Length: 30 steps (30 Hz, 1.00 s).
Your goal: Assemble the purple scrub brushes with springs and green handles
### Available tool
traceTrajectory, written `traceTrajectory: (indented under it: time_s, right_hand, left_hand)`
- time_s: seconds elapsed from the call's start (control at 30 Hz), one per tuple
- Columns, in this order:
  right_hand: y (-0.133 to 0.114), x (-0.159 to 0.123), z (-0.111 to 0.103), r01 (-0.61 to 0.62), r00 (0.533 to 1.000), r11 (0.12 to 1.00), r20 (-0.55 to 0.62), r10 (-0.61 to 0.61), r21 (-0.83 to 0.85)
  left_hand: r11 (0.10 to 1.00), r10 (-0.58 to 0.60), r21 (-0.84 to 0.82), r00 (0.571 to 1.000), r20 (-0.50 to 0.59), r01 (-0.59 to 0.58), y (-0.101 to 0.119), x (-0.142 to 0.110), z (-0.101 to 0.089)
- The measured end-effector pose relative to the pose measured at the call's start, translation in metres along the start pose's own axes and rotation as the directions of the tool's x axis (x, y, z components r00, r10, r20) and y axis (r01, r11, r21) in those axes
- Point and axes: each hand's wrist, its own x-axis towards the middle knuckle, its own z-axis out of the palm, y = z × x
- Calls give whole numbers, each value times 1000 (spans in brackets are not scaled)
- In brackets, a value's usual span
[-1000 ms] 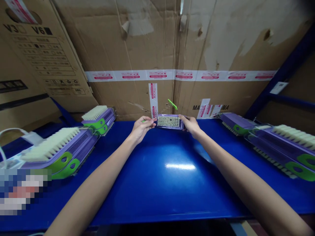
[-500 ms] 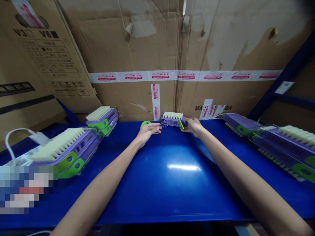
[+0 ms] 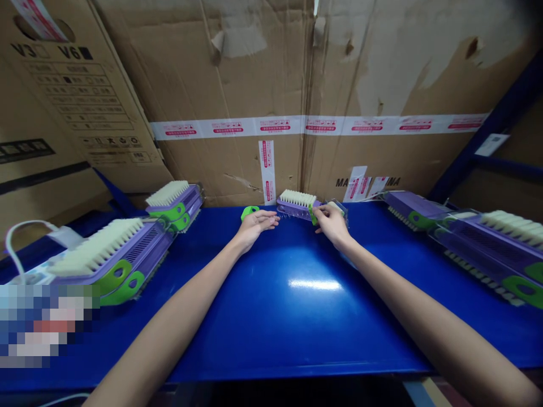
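At the back of the blue table, a purple brush point(image 3: 294, 210) lies with its white bristles up. My right hand point(image 3: 333, 225) is closed on the green end at the brush's right, fingertips pinched there. A second pale-bristled brush in a clear cover point(image 3: 337, 207) shows partly behind that hand. My left hand point(image 3: 255, 227) is open, fingers stretched toward the brush's left end without a grip on it. Just behind the left hand is a green piece point(image 3: 249, 212), partly hidden by it.
Purple brushes with green ends stand in a row at the left point(image 3: 106, 249) and another at the right point(image 3: 483, 249). A white plug with a cable point(image 3: 68, 237) is at far left. Taped cardboard point(image 3: 237, 164) walls off the back of the blue table point(image 3: 263, 328).
My right hand has turned and come slightly nearer, closing on the brush's green end; the brush now sits at more of a slant. My left hand has barely moved.
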Motion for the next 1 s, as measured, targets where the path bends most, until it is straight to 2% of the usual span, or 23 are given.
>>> traceTrajectory:
  time_s: [0.13,0.2,0.33,0.5,0.57,0.67,0.77,0.87,0.93,1.0]
  right_hand:
    - [-6,-6,2,-41,992,993,122,28,108]
    - [-10,-10,2,-66,987,985,157,40,161]
    - [-14,-17,6,-139,972,951,220,78,276]
    - [-12,-18,5,-191,947,934,306,95,301]
    - [-11,-14,1,-125,953,942,302,27,311]
    - [-11,-7,-5,121,945,950,258,-199,289]
    - [-12,-1,-12,385,882,905,217,-418,181]
    - [-11,5,-20,568,816,821,176,-551,-63]
    - [-9,11,-28,593,801,754,106,-590,-284]
    - [-6,20,-35,478,830,717,-5,-557,-507]
  left_hand:
    - [997,13,75,1000,11,-14,2,-2,2]
    - [977,81,198,997,-7,-78,3,-3,6]
    - [865,228,458,974,3,-204,2,-8,14]
    - [836,213,515,977,15,-190,4,-13,17]
    - [840,196,506,979,55,-197,7,-13,16]
    - [870,118,466,986,120,-161,10,-11,13]
    - [928,-4,370,994,108,-36,12,-7,8]
    - [939,-42,344,997,62,18,13,-4,4]
    - [892,24,450,998,54,-46,12,-6,6]
    - [787,113,602,991,76,-135,11,-9,10]
